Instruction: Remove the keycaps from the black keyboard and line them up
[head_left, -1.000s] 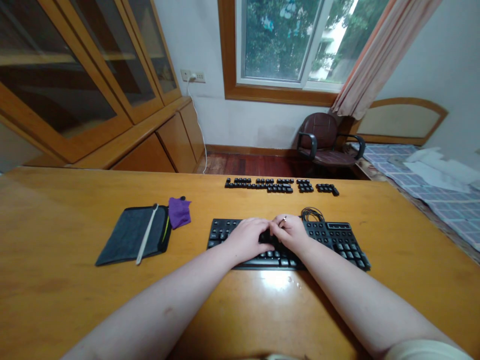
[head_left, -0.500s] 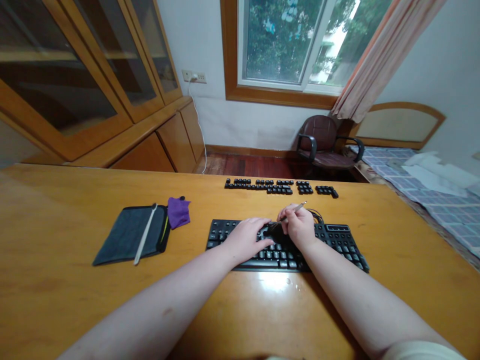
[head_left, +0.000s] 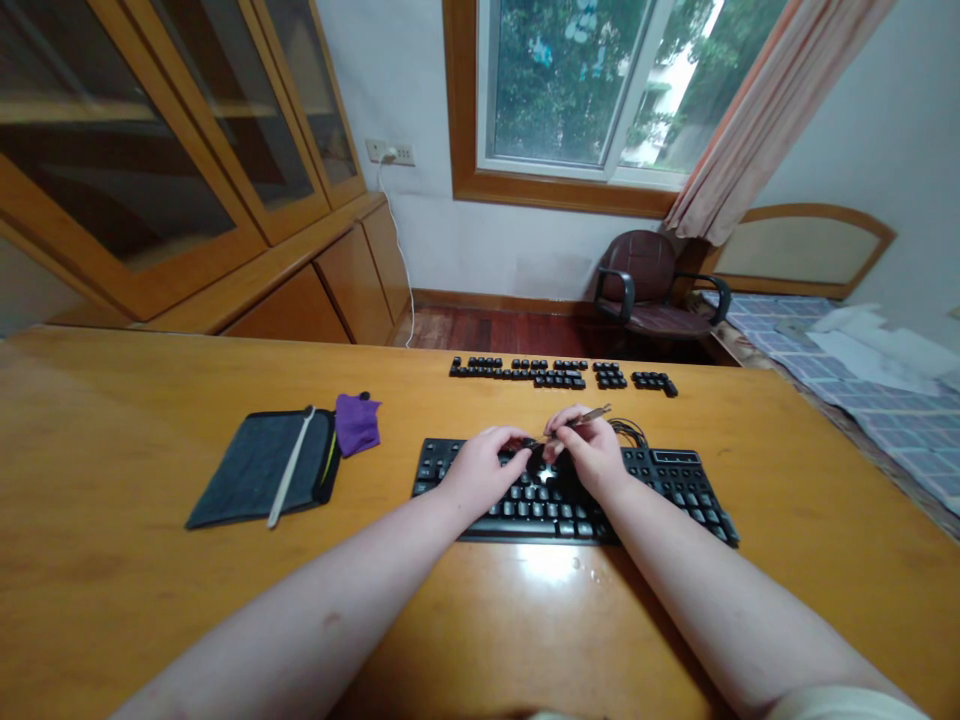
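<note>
A black keyboard [head_left: 679, 492] lies on the desk under both hands; some of its keys are off in the upper part. My right hand [head_left: 596, 460] grips slim metal tweezers [head_left: 598, 413] like a pen, their tip pointing left towards my left fingertips. My left hand [head_left: 484, 470] is raised slightly over the keyboard's left half, thumb and forefinger pinched on a small black keycap [head_left: 529, 443], partly hidden. Tweezers and keycap meet or nearly meet; I cannot tell which. Loose black keycaps [head_left: 559, 382] stand in rows along the desk's far edge.
On the left of the wooden desk [head_left: 465, 630] lies a dark zip pouch [head_left: 255, 465] with a pale flat stick [head_left: 291, 470] across it. Beside it is a purple cloth [head_left: 358, 425]. A coiled cable [head_left: 628, 432] sits behind the keyboard. Beyond the desk stands an armchair [head_left: 649, 280].
My left hand has drawn its spread fingers into a pinch on the keycap and lifted a little. My right hand has shifted slightly left and up with the tweezers, uncovering a bright spot on the keyboard.
</note>
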